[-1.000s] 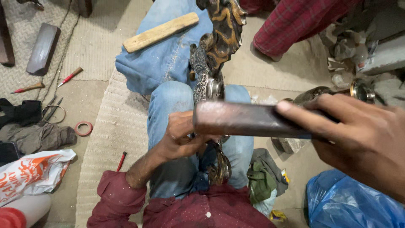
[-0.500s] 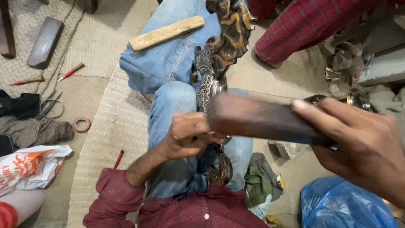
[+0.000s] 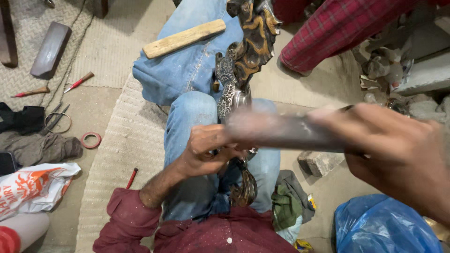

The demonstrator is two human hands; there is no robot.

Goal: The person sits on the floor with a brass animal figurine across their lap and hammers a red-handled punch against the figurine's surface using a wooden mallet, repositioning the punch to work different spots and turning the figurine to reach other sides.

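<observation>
Carving: dark ornate wooden piece (image 3: 243,51) lies along my jeans, running from the knees down into my lap; its lower end shows near my waist.
Left hand: my left hand (image 3: 208,150) is closed narrow round a small tool pressed to the carving's middle; the tool itself I cannot make out.
Right hand: my right hand (image 3: 393,154) grips a flat dark block (image 3: 281,129), held crosswise over the left hand.
Change: the block is more smeared by motion than half a second ago and sits a little lower; I judge it is mid-swing, a strike on the tool in progress.
Stick: pale wooden stick (image 3: 183,38) rests on my far leg, in the same place as before.
Hidden: the block's blur covers the point of contact; my right wrist is cut off by the frame edge.
Floor: scissors (image 3: 57,119), red ring (image 3: 90,139), red-handled tools (image 3: 78,82) lie on the mat, well apart from me.
</observation>
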